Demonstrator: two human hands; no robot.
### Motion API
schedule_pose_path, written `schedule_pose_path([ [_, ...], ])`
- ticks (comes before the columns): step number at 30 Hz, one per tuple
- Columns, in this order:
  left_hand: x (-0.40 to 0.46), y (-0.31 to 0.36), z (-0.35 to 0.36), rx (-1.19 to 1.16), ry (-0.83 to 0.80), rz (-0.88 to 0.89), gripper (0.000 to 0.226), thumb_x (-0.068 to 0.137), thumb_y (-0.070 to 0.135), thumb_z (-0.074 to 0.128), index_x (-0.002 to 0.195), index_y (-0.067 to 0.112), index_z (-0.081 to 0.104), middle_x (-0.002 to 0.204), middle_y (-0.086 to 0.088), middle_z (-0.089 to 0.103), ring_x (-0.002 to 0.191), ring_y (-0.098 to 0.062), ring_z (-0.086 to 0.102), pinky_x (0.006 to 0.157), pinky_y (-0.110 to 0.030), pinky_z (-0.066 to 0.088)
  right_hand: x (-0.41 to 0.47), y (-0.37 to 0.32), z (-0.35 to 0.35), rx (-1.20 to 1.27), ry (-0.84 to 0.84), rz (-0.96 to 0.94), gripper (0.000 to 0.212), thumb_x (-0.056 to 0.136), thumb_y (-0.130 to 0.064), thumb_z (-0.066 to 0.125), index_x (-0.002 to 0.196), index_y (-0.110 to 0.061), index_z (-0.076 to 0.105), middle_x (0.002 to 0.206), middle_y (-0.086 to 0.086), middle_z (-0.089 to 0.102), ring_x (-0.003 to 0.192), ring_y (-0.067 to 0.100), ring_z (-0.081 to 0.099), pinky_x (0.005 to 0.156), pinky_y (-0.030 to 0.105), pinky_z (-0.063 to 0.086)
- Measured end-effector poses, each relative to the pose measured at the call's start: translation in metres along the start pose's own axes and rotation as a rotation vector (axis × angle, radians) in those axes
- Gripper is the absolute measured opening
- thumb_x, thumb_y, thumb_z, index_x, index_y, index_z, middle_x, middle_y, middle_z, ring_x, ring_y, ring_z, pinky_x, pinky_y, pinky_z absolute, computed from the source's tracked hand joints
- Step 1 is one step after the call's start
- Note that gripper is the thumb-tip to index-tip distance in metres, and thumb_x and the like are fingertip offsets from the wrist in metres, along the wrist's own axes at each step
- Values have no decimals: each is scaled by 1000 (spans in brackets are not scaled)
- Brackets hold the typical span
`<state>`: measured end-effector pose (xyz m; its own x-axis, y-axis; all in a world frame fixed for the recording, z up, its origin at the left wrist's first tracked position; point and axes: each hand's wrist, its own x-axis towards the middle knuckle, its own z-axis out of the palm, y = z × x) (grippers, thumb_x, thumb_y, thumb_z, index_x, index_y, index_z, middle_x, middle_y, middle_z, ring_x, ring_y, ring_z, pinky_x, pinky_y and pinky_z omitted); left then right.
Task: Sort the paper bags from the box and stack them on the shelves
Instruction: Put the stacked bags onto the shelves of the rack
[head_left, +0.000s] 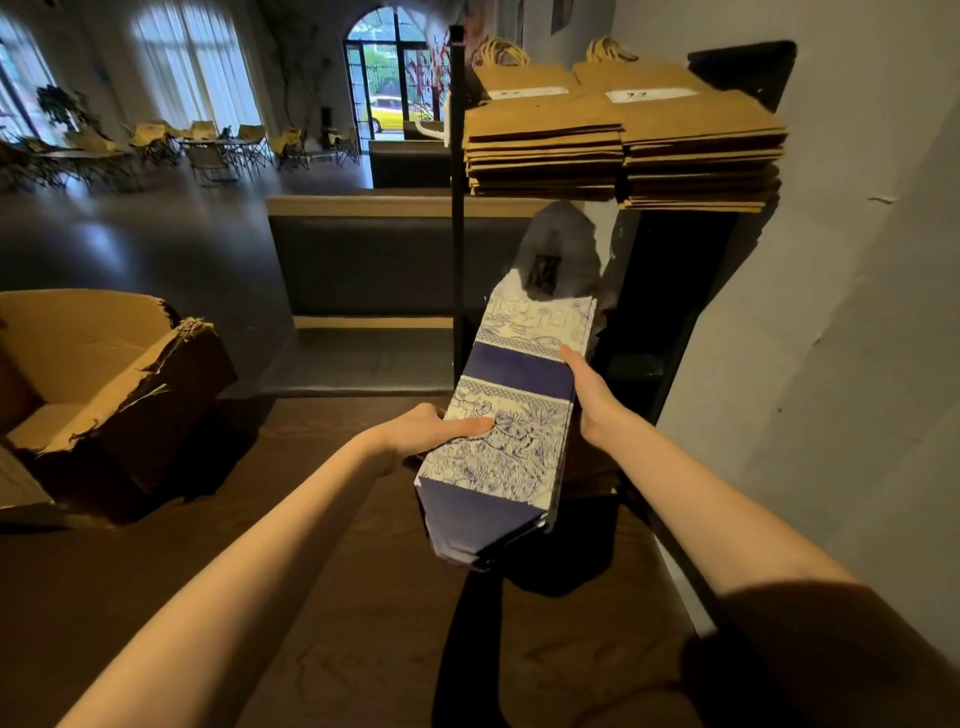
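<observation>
1. Both hands carry a flat bundle of blue-and-white patterned paper bags (511, 410), held out in front of the person, just short of the black metal shelf unit (457, 208).
2. The left hand (434, 428) grips the bundle's left edge, thumb laid across the printed face and fingers curled beneath. The right hand (584, 389) clamps the right edge farther up, its fingers hidden behind the paper.
3. The bundle's navy folded bottoms point back toward the person; its far end is level with the dark gap below the top shelf.
4. Above and beyond the hands, two stacks of brown kraft paper bags (623, 140) with twisted handles fill the top shelf side by side.
5. Risk: the bundle is many loose sheets gripped only at the sides. A slackened grip or a tilt could let the middle bags slide out and fan apart.
6. Risk: the far corners could catch the shelf's upright post, left of the bundle's far end, or the underside of the top shelf, crumpling the paper.
7. Room: the wall (831, 312) is close on the right-hand side, so sideways swing there is tight. Left of the hands the dark counter (260, 519) lies open as far as the torn cardboard box (104, 384).
8. How deep the lower shelf runs cannot be told; it is in shadow.
</observation>
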<state>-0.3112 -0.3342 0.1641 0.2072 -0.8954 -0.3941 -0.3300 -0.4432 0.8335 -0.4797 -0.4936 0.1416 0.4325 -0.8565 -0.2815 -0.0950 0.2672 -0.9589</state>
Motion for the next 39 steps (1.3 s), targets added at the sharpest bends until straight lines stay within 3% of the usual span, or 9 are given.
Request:
schedule_pose_path([
  [4,14,11,8,-183,58,-37,81,57,63,78,112,6,63,104,-9,71,90,-23,69,78,-35,56,-8,-18,-11,-37,-132,64,92,55,-76,67,134,-31,50,142,1,48,133,25,41,114,51,25],
  [7,27,23,18,-295,101,-64,65,70,55,72,113,7,62,102,-7,69,84,-20,67,67,-30,53,-51,-34,-15,-156,-274,196,47,88,-60,47,123,-29,55,120,3,63,117,27,56,106,52,37],
  [10,41,36,27,-371,154,-74,78,64,56,76,122,7,57,114,-8,64,97,-25,63,78,-35,52,-63,-29,-36,-198,-323,222,29,93,-54,41,108,-33,54,108,1,64,113,27,56,102,53,41],
  [14,53,57,38,-539,106,-90,61,76,55,67,116,10,61,99,-7,70,81,-22,67,62,-29,49,-68,-27,-48,-114,-186,183,32,93,-43,50,118,-23,51,129,8,55,124,32,50,104,52,39],
  [17,52,65,44,-708,15,-94,53,90,58,44,91,9,63,71,-7,71,64,-21,66,60,-28,48,-63,-27,-47,-162,-30,74,29,95,-35,50,117,-16,55,125,8,58,118,30,54,96,43,47],
  [22,42,48,32,-637,-96,-223,64,85,69,39,88,8,57,87,-9,62,82,-23,58,71,-34,47,-48,-29,-33,-144,52,-11,17,96,-24,49,104,-17,62,116,11,64,107,27,60,86,45,53],
  [28,33,27,14,-627,-175,-280,77,80,79,28,93,9,58,88,-9,63,76,-21,65,54,-22,55,-33,-38,-3,66,91,18,21,98,-28,43,112,-16,53,112,7,58,108,26,55,83,44,52],
  [34,44,36,20,-873,-10,-211,50,86,56,52,88,7,54,85,-10,56,79,-20,58,64,-34,57,-11,-45,3,17,95,9,39,100,-38,34,128,-16,49,121,6,56,118,27,50,98,42,44],
  [39,64,44,22,-999,61,-161,44,91,41,56,118,7,51,116,-15,54,105,-29,58,77,-45,56,1,-50,-1,-78,99,-43,45,100,-42,34,133,-14,47,132,4,54,116,18,50,90,27,36],
])
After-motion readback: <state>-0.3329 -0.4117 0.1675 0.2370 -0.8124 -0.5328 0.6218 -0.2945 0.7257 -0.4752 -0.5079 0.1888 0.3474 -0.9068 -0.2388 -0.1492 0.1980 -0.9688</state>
